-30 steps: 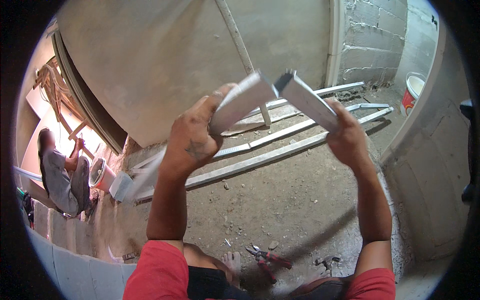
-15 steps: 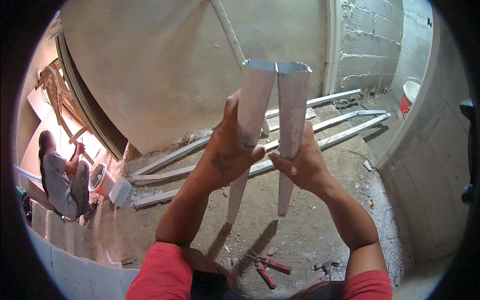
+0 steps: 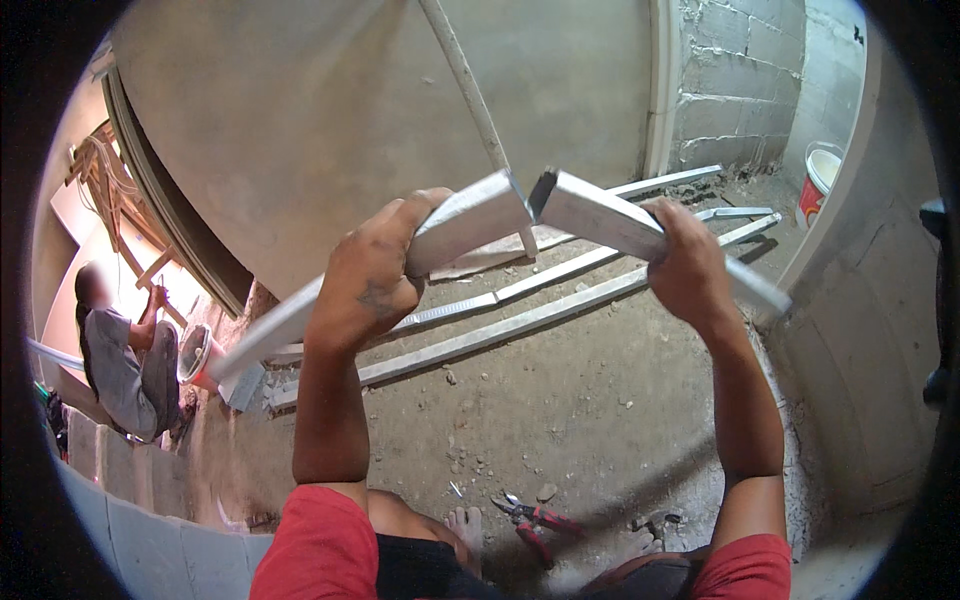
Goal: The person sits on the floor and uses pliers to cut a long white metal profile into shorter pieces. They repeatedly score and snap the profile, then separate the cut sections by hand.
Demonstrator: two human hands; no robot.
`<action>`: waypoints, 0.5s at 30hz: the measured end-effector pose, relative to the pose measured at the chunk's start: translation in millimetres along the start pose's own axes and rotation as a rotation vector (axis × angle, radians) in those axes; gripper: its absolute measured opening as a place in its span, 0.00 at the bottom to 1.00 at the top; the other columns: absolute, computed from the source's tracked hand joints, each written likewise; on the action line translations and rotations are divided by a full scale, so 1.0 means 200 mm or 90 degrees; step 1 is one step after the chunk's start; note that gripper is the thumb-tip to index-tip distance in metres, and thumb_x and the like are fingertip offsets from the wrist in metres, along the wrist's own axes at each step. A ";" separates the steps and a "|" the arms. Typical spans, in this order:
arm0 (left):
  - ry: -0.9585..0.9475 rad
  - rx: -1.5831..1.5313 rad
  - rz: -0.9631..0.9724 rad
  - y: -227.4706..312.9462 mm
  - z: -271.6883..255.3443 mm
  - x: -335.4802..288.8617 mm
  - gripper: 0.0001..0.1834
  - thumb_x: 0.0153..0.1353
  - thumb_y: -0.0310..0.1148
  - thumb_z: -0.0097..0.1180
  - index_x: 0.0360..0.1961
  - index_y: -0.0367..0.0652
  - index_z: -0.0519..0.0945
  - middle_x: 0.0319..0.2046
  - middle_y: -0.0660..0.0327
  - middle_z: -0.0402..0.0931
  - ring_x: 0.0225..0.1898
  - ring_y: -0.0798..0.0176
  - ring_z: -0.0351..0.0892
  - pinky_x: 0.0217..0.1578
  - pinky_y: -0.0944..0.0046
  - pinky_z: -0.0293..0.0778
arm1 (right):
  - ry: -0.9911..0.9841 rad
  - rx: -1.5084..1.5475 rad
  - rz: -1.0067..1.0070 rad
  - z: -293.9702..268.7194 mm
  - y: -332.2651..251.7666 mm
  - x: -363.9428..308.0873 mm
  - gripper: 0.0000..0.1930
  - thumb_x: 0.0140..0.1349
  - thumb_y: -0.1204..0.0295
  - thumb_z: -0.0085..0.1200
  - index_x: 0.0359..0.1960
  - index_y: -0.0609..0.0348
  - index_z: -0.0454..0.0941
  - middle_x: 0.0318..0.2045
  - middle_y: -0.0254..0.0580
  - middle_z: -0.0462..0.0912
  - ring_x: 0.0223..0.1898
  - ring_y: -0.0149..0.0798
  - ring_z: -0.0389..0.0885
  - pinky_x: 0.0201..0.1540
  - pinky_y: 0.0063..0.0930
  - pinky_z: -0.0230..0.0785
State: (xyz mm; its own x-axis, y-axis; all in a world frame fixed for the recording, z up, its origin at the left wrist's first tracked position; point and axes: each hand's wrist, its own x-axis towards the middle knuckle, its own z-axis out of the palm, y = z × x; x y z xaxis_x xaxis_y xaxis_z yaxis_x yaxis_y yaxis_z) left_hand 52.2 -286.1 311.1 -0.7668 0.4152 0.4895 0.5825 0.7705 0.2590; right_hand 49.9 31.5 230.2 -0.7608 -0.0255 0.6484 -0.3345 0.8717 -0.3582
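A pale metal profile [image 3: 475, 218] is raised in front of me, bent at its middle into a shallow inverted V. Its two lengths meet at the lower corner of a cut, with a dark open end showing on the right-hand piece. My left hand [image 3: 365, 275] is wrapped round the left length, which slants down to the left. Round the right length my right hand [image 3: 692, 262] is closed, and that end slants down to the right, blurred. Below, on the ground between my feet, lie tin snips [image 3: 538, 522] with red and black handles.
More metal profiles [image 3: 520, 320] lie across the dirt floor ahead, near a pale wall panel [image 3: 350, 130]. A dark tool [image 3: 658, 524] rests by my right foot. At far left a person [image 3: 125, 360] sits by a bucket [image 3: 200, 355]. Another bucket [image 3: 815, 190] stands far right.
The two halves of the profile, side by side and hanging down before, have swung apart into a wide angle. My hands have moved outward with them, the left to the left, the right to the right.
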 end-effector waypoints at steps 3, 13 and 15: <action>0.102 -0.117 0.032 0.04 0.08 0.02 0.35 0.48 0.20 0.61 0.61 0.40 0.68 0.48 0.45 0.77 0.52 0.47 0.79 0.53 0.56 0.73 | -0.082 0.257 0.126 0.10 -0.12 -0.05 0.23 0.51 0.80 0.57 0.51 0.60 0.66 0.38 0.60 0.79 0.43 0.59 0.82 0.44 0.47 0.74; 0.104 -0.121 -0.078 0.06 0.20 0.05 0.36 0.50 0.22 0.60 0.63 0.50 0.68 0.45 0.48 0.80 0.49 0.43 0.79 0.51 0.50 0.74 | -0.110 0.180 0.124 0.19 -0.14 -0.08 0.34 0.51 0.73 0.66 0.60 0.57 0.65 0.39 0.55 0.81 0.40 0.59 0.83 0.44 0.46 0.76; 0.025 0.049 -0.006 -0.02 0.14 0.04 0.35 0.47 0.18 0.59 0.61 0.49 0.73 0.44 0.51 0.81 0.47 0.47 0.79 0.50 0.51 0.73 | -0.070 -0.023 0.084 0.13 -0.04 -0.06 0.25 0.53 0.78 0.60 0.56 0.52 0.73 0.40 0.49 0.81 0.43 0.54 0.81 0.48 0.46 0.72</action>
State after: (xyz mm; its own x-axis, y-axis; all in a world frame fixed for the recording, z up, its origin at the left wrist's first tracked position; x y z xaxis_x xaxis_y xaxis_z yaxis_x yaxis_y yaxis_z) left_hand 36.3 -272.1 291.3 -0.7600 0.3901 0.5199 0.5522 0.8094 0.1998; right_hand 46.7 12.4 208.1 -0.8540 0.0380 0.5188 -0.2092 0.8880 -0.4094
